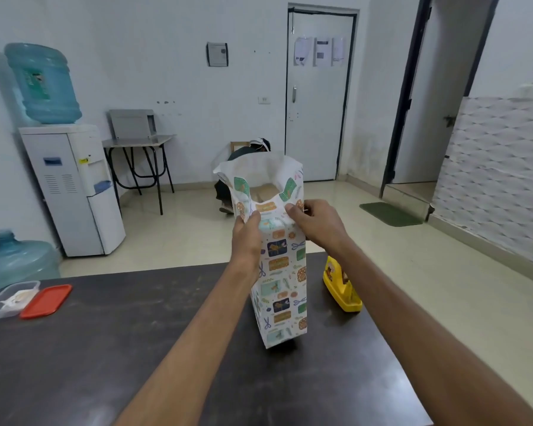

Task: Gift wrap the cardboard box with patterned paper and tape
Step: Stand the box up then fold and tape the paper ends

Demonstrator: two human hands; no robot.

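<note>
I saw the box [263, 191] standing upright on the bench [136, 348], sleeved in patterned paper [282, 287], top open. Left grip [247, 238] and right grip [317, 224] each pinched the paper's near top edge. Yellow tape dispenser [340, 287] just beside.

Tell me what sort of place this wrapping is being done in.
Probably an office pantry or back room, not a home: a water dispenser with a spare bottle on the floor, printed notices taped to the door, and a plain dark worktable.
</note>
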